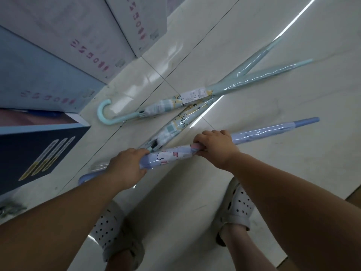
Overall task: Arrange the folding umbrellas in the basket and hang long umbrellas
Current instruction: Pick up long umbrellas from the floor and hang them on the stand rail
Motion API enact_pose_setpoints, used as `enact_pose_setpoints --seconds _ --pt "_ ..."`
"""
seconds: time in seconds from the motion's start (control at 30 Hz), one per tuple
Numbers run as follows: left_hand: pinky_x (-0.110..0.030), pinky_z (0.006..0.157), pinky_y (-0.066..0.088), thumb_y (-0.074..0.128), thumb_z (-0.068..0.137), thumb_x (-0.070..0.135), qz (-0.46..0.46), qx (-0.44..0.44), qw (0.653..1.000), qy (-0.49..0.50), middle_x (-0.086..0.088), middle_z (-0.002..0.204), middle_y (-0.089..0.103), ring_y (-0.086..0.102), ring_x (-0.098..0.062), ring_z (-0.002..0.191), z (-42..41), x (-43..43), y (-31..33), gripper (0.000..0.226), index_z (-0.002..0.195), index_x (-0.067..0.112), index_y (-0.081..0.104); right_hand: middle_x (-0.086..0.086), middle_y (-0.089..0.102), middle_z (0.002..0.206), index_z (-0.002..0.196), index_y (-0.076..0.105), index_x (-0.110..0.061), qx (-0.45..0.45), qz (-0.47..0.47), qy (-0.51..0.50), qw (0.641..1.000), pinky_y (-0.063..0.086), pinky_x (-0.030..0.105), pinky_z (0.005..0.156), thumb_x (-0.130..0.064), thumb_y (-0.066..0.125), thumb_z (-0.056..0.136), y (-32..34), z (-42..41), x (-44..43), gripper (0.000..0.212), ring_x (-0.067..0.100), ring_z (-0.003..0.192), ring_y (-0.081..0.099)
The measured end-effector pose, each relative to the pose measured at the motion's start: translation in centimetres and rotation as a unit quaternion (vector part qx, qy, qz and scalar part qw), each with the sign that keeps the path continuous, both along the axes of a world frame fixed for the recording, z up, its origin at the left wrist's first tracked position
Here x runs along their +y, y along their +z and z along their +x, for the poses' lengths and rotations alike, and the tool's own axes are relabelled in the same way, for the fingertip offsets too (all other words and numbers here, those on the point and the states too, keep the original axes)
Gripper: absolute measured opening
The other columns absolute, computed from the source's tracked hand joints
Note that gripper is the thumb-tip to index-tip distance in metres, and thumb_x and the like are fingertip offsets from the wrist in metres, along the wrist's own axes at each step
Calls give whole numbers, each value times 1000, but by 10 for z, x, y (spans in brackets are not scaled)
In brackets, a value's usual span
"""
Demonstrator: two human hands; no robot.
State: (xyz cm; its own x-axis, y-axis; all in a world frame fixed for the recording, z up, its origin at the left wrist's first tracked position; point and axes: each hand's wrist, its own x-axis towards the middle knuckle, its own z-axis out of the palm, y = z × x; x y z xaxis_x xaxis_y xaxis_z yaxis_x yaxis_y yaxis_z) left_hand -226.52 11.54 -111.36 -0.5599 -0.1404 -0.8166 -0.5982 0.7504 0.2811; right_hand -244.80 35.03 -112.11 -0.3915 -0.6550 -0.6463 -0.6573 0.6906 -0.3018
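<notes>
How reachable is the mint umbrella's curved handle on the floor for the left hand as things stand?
Likely yes, once freed: the curved handle lies bare on the floor, nothing over it, ahead of the left hand. But that hand grips the lilac umbrella.

The left hand (127, 165) covers the handle end of the lilac umbrella (273, 130); only a curved bit shows left of the wrist. Just beyond its knuckles, a teal umbrella (172, 130) has its handle hidden. Beyond the right hand (216, 147), the tag (193, 94) is too small to read. Boxes (39, 75) left of the left hand are cut off, with blurred lettering.
</notes>
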Motion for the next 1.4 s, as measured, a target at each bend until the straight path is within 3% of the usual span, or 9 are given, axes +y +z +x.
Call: enact_pose_setpoints --seconds 0.3,0.6,0.93,1.03,1.2,1.3,1.4 --pt "-41 89 48 68 90 36 -26 84 996 -27 -4 117 63 60 -29 109 -35 16 150 44 133 31 57 -7 64 111 117 61 -30 -14 4 -58 998 34 37 90 -51 62 90 172 -32 31 34 21 105 60" --pt "-42 97 46 74 87 35 -21 193 980 -51 -1 122 66 59 -28 114 -90 39 391 46 132 33 62 -9 66 108 117 62 -30 24 -36 -140 989 39 38 89 -53 62 91 419 -53 86 35 20 103 62" --pt "-42 101 41 72 89 35 -52 300 941 -149 1 123 66 58 -28 116 -129 61 662 45 133 30 63 -10 67 98 111 64 -31 66 -161 -254 951 48 40 83 -55 63 90 661 -20 148 32 22 92 64" --pt "-41 102 37 72 87 36 -97 366 916 -130 -2 121 69 59 -29 115 -136 74 723 43 128 22 68 -9 68 98 109 64 -31 62 -194 -282 938 50 41 84 -53 63 90 707 -28 154 29 20 90 63" --pt "-44 108 36 83 76 28 -217 513 830 -28 -14 132 59 49 -33 125 -130 99 797 48 121 15 70 -13 65 103 116 63 -31 32 -260 -320 911 46 32 78 -56 64 89 766 -56 148 36 16 92 60" --pt "-40 99 40 79 79 30 -261 567 780 46 -10 122 56 51 -33 111 -117 111 824 43 119 16 69 -22 63 85 103 64 -32 -12 -328 -347 878 40 18 66 -51 68 89 793 -69 134 24 0 77 57" --pt "-40 94 48 78 81 35 -209 540 808 106 -2 117 53 55 -29 95 -104 114 838 45 123 23 66 -22 57 68 94 66 -26 -86 -412 -361 832 35 9 54 -44 71 89 814 -67 113 20 -3 60 49"
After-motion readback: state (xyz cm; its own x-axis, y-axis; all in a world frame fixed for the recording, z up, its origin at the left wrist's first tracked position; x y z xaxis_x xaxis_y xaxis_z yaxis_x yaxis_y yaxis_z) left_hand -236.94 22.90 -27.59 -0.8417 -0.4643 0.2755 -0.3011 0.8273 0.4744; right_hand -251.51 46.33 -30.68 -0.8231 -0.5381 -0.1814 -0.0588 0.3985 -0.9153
